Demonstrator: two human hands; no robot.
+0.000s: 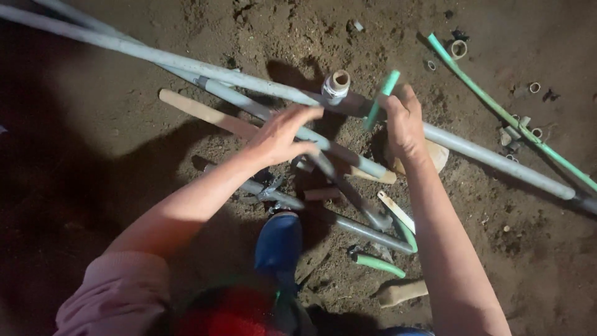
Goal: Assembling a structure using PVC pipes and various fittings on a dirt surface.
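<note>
Both bare forearms stretched forward from the lower frame, converging slightly. Left hand [281,135] open, palm down, fingers spread and pointing right, wrist bent a little. Right hand [404,121] closed in a fist, knuckles up, thumb side facing left. Pink sleeve pushed up past the left elbow.

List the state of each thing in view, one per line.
Left hand: open, fingers spread over the grey pipes.
Right hand: closed around a green stick.
Long grey pipe: lying on the soil.
Pipe fitting: upright, open at top.
Long green pipe: lying flat.
</note>
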